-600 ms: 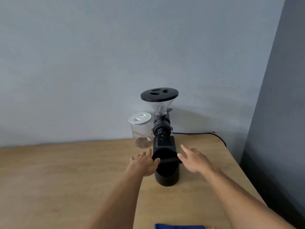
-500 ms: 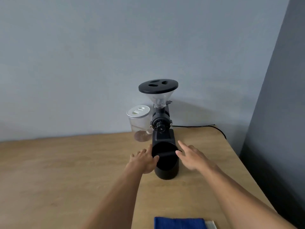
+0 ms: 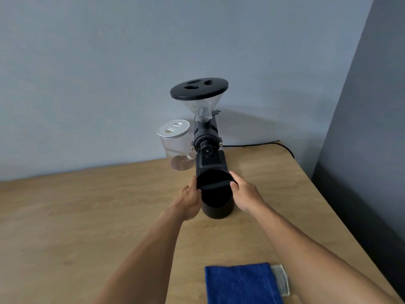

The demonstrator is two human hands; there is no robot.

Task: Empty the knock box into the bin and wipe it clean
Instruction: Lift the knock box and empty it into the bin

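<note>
Head view — hands [image 3: 215,195] around unlabelled black knock box [image 3: 215,194].

My left hand [image 3: 190,199] and right hand [image 3: 245,194] cover the sides of the knock box [image 3: 215,194], whose dark inside I cannot read. The blue cloth [image 3: 242,284] runs off the bottom edge. The knock box hides the grinder [image 3: 207,139] base.
</note>
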